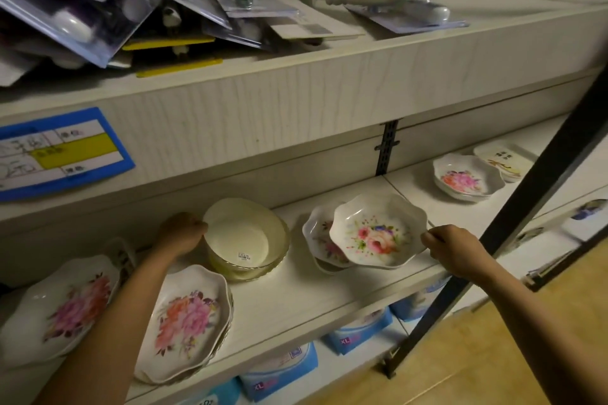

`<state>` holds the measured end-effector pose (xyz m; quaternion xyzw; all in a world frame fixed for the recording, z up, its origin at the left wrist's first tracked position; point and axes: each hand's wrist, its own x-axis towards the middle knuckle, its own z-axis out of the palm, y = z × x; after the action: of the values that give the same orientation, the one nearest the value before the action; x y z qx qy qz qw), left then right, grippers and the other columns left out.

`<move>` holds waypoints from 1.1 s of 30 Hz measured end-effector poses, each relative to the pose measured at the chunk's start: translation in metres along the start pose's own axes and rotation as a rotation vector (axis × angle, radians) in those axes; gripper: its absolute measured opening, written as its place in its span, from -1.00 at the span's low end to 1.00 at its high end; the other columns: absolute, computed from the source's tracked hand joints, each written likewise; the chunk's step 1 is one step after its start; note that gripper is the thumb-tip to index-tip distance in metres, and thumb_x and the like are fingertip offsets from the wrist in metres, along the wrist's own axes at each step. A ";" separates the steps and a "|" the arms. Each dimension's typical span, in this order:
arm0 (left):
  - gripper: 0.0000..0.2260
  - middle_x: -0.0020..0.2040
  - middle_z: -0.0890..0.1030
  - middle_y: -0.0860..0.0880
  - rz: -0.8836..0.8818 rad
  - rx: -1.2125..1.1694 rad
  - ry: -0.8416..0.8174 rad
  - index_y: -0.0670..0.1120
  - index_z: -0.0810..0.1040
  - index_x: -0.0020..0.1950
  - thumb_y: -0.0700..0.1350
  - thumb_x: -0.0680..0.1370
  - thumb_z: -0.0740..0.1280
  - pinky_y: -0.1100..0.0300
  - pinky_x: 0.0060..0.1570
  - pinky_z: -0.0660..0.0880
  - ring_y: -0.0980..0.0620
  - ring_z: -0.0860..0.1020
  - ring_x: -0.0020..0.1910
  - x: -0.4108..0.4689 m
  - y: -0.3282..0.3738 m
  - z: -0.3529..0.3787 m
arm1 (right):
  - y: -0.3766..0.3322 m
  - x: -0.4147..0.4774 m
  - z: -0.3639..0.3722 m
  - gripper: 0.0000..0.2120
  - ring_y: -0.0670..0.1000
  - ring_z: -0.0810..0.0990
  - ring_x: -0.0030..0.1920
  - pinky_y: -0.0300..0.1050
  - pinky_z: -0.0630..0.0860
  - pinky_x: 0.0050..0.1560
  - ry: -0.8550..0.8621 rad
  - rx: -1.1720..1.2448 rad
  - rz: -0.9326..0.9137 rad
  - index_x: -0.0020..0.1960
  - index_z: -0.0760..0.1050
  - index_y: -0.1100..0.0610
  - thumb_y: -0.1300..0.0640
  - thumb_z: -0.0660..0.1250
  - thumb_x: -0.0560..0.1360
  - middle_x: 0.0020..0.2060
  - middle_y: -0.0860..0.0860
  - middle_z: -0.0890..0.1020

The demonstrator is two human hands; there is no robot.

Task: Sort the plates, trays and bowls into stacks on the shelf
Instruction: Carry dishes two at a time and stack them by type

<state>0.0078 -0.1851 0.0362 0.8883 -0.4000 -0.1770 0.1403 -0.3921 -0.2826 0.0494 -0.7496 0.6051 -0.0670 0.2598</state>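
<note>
Holding the left rim of the cream bowl (246, 233) with the left grip (182, 233), curled over the edge; topmost of a small nested stack of the same plain bowls, standing mid-shelf toward the far side, with a small price sticker inside. Pinching the right rim of a scalloped floral bowl (378, 230) with the right grip (455, 248), closed on that edge between thumb and fingers. Tilted slightly and lying partly over a second floral bowl (317, 238) just to its left; lifted or resting on it, cannot tell. Both on the same white shelf (286, 302), right of the cream stack and apart from it. Near left of the cream bowls, beside the left forearm: a stack of floral trays (190, 322) with pink and orange flowers, close to the near edge. Further left, a larger floral plate (62, 309). Far right, well apart: a low stack of small floral bowls (465, 179), and just behind it a white dish (503, 159) with brush writing. Above, on the upper shelf (329, 82), a jumble of blister packs (98, 10); on its front, a blue-bordered label (59, 151). Below, blue packages (279, 371) marked XL. At the right, a slanting black post (510, 214) over wooden floor (493, 355)
</note>
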 end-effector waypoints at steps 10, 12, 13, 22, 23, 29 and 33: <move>-0.73 -0.36 0.48 -0.24 0.194 -0.332 0.041 -0.23 0.48 -0.35 -0.17 0.53 0.22 0.08 -0.19 0.30 -0.14 0.44 -0.30 -0.057 0.032 -0.023 | 0.023 -0.060 -0.005 -0.67 0.18 0.59 -0.25 -0.03 0.54 -0.18 0.059 0.123 0.076 -0.20 0.54 0.26 0.12 0.12 0.60 -0.32 0.16 0.56; -0.68 -0.46 0.37 -0.14 0.236 -0.371 -0.005 -0.16 0.39 -0.44 -0.19 0.53 0.23 0.13 -0.29 0.22 -0.04 0.33 -0.41 -0.073 0.042 -0.017 | 0.034 -0.076 -0.008 -0.68 0.07 0.52 -0.32 -0.15 0.45 -0.29 0.072 0.141 0.079 -0.21 0.52 0.22 0.13 0.12 0.60 -0.32 0.13 0.54; -0.67 -0.48 0.34 -0.11 0.258 -0.392 -0.028 -0.14 0.36 -0.45 -0.20 0.53 0.23 0.16 -0.34 0.19 -0.02 0.31 -0.46 -0.081 0.048 -0.014 | 0.041 -0.084 -0.011 -0.68 -0.01 0.48 -0.36 -0.22 0.40 -0.34 0.083 0.145 0.081 -0.26 0.49 0.16 0.12 0.12 0.60 -0.34 0.08 0.53; -0.69 -0.53 0.28 -0.05 0.438 -0.447 -0.160 -0.19 0.37 -0.43 -0.26 0.53 0.25 0.30 -0.50 0.19 0.17 0.24 -0.61 -0.130 0.105 0.030 | 0.127 -0.135 -0.037 -0.57 -0.06 0.35 -0.46 -0.16 0.27 -0.36 0.141 0.165 0.151 -0.46 0.32 0.09 0.15 0.14 0.59 -0.51 -0.04 0.41; -0.67 -0.53 0.28 -0.05 0.446 -0.445 -0.169 -0.17 0.35 -0.45 -0.25 0.53 0.25 0.25 -0.46 0.20 0.12 0.26 -0.58 -0.136 0.113 0.036 | 0.140 -0.139 -0.041 -0.58 -0.07 0.35 -0.45 -0.16 0.27 -0.36 0.145 0.170 0.164 -0.45 0.33 0.09 0.15 0.14 0.59 -0.50 -0.05 0.42; -0.68 -0.53 0.33 -0.05 0.472 -0.472 -0.192 -0.20 0.43 -0.44 -0.22 0.53 0.24 0.18 -0.34 0.21 0.01 0.28 -0.46 -0.190 0.172 0.079 | 0.213 -0.162 -0.081 -0.63 -0.04 0.32 -0.45 -0.11 0.26 -0.34 0.158 0.210 0.194 -0.39 0.35 0.15 0.16 0.13 0.59 -0.48 0.00 0.40; -0.66 -0.60 0.33 0.05 0.445 -0.537 -0.206 -0.16 0.41 -0.48 -0.24 0.52 0.25 0.16 -0.34 0.20 0.00 0.27 -0.45 -0.226 0.217 0.109 | 0.262 -0.176 -0.111 -0.63 -0.04 0.33 -0.44 -0.10 0.28 -0.32 0.167 0.217 0.197 -0.38 0.38 0.17 0.15 0.13 0.59 -0.48 0.02 0.40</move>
<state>-0.3214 -0.1641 0.0690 0.6884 -0.5349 -0.3292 0.3627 -0.7120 -0.1857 0.0583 -0.6460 0.6842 -0.1683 0.2936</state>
